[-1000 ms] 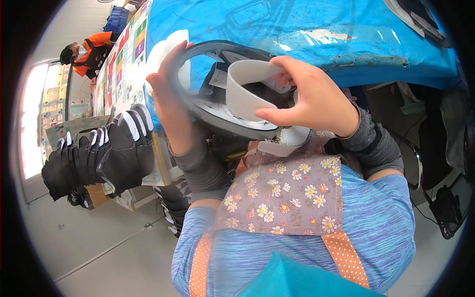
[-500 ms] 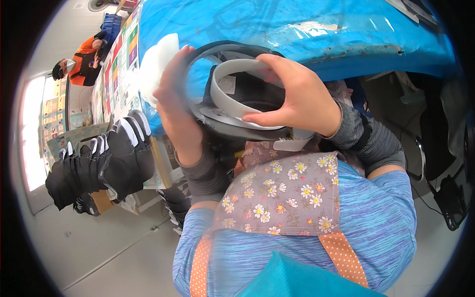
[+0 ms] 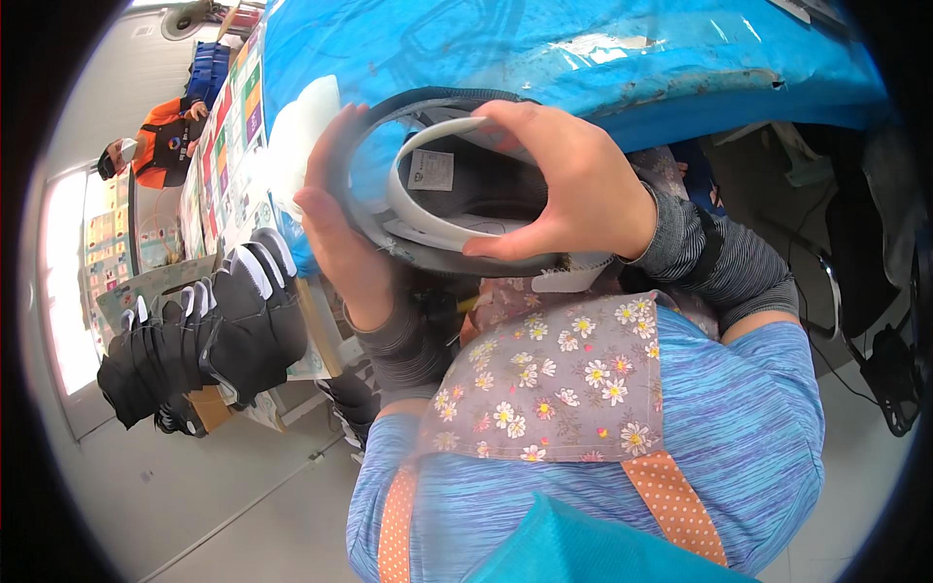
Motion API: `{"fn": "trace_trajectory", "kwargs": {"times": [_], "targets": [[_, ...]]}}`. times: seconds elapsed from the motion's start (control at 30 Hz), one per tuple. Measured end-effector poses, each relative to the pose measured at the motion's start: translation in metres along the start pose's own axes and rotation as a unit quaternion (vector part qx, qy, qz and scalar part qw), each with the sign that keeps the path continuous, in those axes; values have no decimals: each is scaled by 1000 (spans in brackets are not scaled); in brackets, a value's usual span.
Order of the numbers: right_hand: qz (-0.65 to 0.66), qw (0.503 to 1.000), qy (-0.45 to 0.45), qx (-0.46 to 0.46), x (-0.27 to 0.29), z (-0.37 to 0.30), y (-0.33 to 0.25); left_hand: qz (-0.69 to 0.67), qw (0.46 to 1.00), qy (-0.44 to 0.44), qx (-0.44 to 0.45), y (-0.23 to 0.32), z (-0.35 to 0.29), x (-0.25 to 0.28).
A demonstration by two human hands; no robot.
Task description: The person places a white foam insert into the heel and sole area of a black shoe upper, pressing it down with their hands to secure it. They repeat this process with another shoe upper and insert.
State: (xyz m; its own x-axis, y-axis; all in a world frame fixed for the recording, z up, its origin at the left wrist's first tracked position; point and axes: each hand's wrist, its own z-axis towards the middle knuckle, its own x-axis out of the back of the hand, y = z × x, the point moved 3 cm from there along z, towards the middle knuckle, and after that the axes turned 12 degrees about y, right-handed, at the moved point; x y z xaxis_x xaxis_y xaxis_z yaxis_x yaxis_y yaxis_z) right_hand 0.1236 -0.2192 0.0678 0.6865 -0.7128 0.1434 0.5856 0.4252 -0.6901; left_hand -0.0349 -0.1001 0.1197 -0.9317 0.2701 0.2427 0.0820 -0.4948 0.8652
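Above the near edge of the blue-covered table, I hold what looks like a black shoe upper point(image 3: 418, 257), its opening turned up. My left hand point(image 3: 335, 243) is closed round its left end, with the thumb and fingers along the outer wall. Between the thumb and fingertips of my right hand point(image 3: 588, 185) is a white curved strip point(image 3: 404, 199), bent into a U inside the opening. A pale printed label point(image 3: 431, 171) shows on the dark lining behind the strip. One white flap point(image 3: 571, 279) sticks out beneath the upper, near my apron.
Blue plastic sheeting point(image 3: 408, 49) covers the table. A white piece point(image 3: 292, 146) lies beyond my left hand. At left, several similar black pieces with white edges point(image 3: 243, 330) hang in a row. A co-worker in orange point(image 3: 160, 146) stands far left. A metal-framed chair point(image 3: 826, 291) is at right.
My right hand has moved slightly left and up with the white strip, deeper toward the upper's left end. More of the label and lining shows. My left hand keeps its hold.
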Motion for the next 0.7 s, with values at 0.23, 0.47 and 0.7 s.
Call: {"fn": "trace_trajectory", "kwargs": {"times": [0.23,0.47,0.7], "targets": [[-97,994,2,56,-2,-1,-7,1,1000,-10,-3,-3,1,2],[-120,992,6,47,-8,1,-7,-21,1000,6,9,-4,0,0],[-102,990,41,85,-17,6,-8,-59,996,28,59,8,-6,-13]]}}
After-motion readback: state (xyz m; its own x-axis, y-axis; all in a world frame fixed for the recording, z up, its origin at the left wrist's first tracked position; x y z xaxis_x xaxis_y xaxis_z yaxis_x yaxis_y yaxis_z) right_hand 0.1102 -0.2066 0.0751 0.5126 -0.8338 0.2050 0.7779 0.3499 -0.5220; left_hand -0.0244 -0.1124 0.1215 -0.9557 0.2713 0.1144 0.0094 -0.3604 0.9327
